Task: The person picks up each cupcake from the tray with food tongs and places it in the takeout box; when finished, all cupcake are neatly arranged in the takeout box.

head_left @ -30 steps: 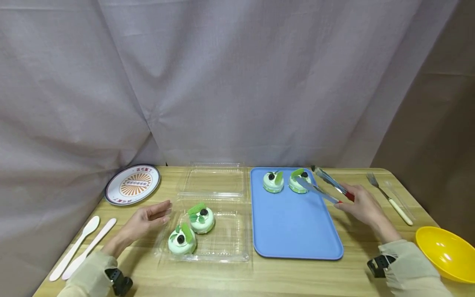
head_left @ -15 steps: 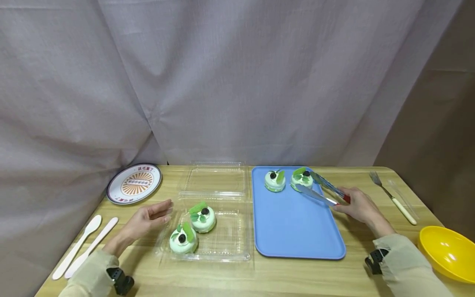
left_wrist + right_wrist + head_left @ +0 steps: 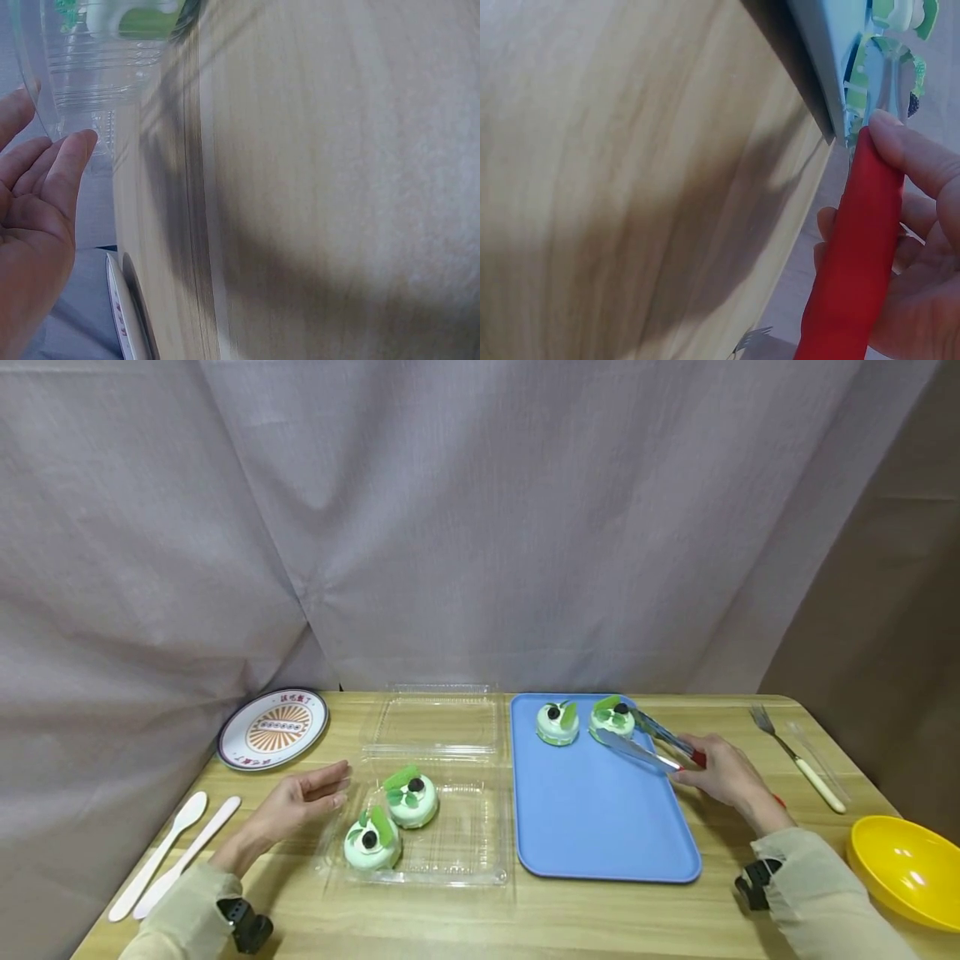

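My right hand (image 3: 723, 774) grips red-handled metal tongs (image 3: 651, 742) (image 3: 851, 270); their blades stand on either side of the right one of two green-topped cakes (image 3: 612, 719) on the blue tray (image 3: 600, 822). The other tray cake (image 3: 557, 723) sits just to its left. My left hand (image 3: 300, 799) (image 3: 34, 210) lies open, palm up, on the table beside the clear plastic clamshell box (image 3: 431, 852), fingertips close to its left wall. Two more cakes (image 3: 412, 800) (image 3: 369, 845) sit in the box's base; its lid (image 3: 435, 724) lies open behind.
A patterned plate (image 3: 273, 729) sits at the back left. Two white plastic utensils (image 3: 176, 852) lie near the left edge. A fork (image 3: 797, 762) lies at the right, and a yellow bowl (image 3: 911, 874) stands at the front right. A grey curtain hangs behind the table.
The tongs have moved left and down, from beside the right tray cake to straddling it, and the blades have drawn closer. My left hand has stayed put.
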The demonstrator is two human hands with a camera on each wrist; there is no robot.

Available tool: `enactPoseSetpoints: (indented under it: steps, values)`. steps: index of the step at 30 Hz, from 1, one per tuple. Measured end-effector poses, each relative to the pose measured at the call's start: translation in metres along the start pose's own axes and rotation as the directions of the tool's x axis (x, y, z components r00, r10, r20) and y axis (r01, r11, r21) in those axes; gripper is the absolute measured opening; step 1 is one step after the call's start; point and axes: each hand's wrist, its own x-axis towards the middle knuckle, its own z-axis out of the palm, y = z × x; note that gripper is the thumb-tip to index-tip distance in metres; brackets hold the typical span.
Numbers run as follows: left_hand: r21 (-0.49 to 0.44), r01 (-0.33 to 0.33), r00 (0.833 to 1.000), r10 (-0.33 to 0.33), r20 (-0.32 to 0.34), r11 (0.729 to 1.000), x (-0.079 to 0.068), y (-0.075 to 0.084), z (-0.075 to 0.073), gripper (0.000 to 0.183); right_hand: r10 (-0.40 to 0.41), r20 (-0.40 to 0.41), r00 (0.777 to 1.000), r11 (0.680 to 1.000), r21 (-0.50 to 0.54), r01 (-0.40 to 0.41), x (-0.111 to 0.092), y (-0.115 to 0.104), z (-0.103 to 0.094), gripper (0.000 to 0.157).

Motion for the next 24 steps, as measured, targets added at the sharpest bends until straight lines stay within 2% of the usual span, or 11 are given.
enactPoseSetpoints:
  steps: [10, 16, 20, 24]
  values:
    - [-0.005, 0.002, 1.000, -0.002, 0.004, 1.000, 0.000, -0.001, 0.000, 0.062, -0.013, -0.047, 0.999, 0.999, 0.029, 0.014, -0.008, 0.005, 0.001, 0.066]
    - [0.002, 0.009, 1.000, -0.009, 0.003, 1.000, 0.000, 0.000, 0.000, 0.062, -0.024, -0.081, 0.996, 0.997, 0.069, 0.030, -0.017, -0.002, -0.006, 0.063]
    - [0.014, 0.014, 1.000, -0.014, -0.004, 1.000, -0.001, 0.002, 0.000, 0.063, -0.081, -0.089, 0.993, 0.988, 0.124, 0.091, -0.026, -0.022, -0.009, 0.062]
    - [0.004, 0.011, 1.000, -0.011, 0.004, 1.000, 0.000, 0.003, 0.000, 0.063, -0.180, -0.076, 0.981, 0.960, 0.203, 0.192, -0.036, -0.053, -0.006, 0.061]
